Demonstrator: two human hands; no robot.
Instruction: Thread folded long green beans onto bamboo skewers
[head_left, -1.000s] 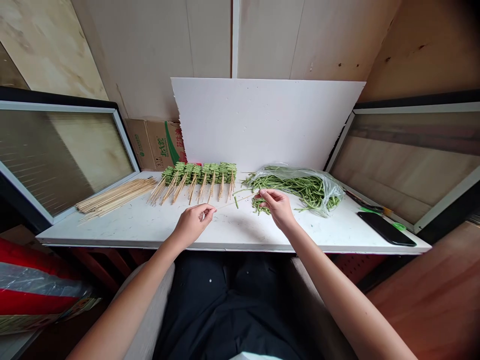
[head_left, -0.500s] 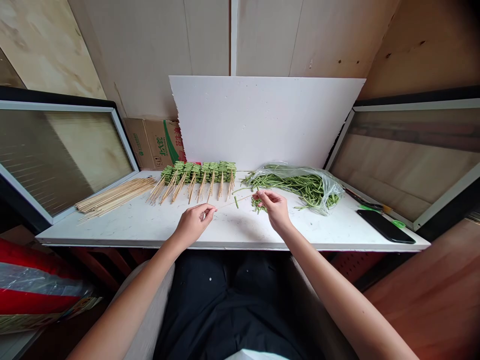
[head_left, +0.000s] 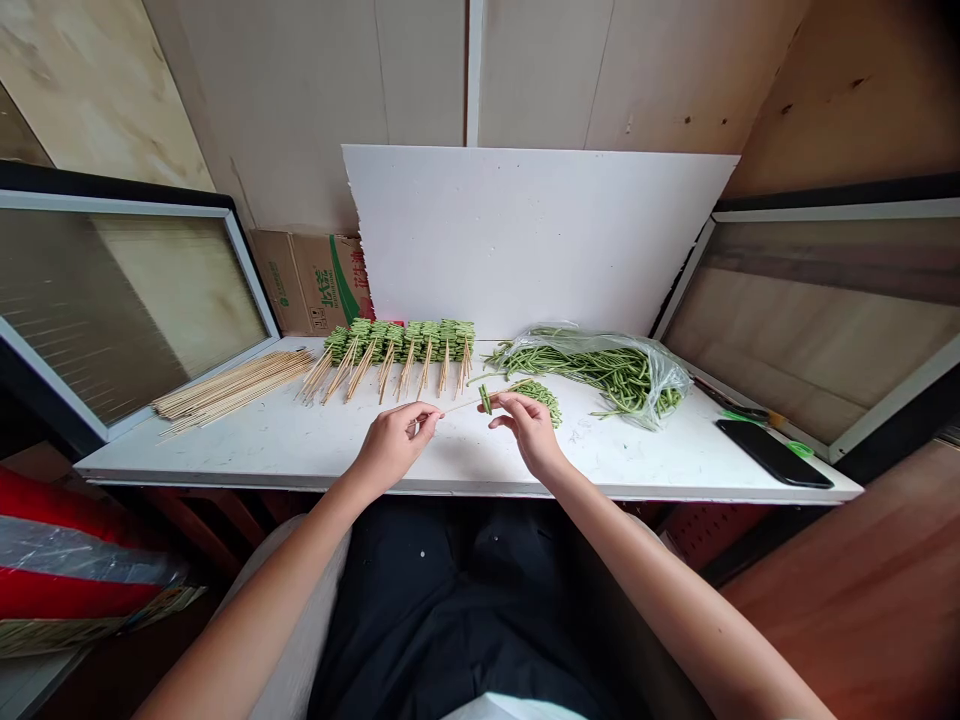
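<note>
Left hand (head_left: 399, 435): one, at my view's centre-left, forearm angled up and inward from the lower left, wrist above the table's front edge, knuckles uppermost. Thumb and forefinger pinched on one end of a thin skewer (head_left: 460, 406).

Right hand (head_left: 529, 435): one, forearm reaching up and leftward from the lower right, back of the hand uppermost, fingers bent towards the left hand, thumb below them. Fingertips beside the bean pieces (head_left: 486, 399); whether they grip these I cannot tell.

Skewer: held above the white table (head_left: 300, 455), sloping slightly up to the right, with the bean pieces set crosswise on it near the right fingertips.

Cut-bean heap (head_left: 546, 399): one, on the table, just behind the right hand.

Loaded skewers (head_left: 409, 345): a row, beyond the left hand, bean ends towards the board (head_left: 540, 240).
</note>
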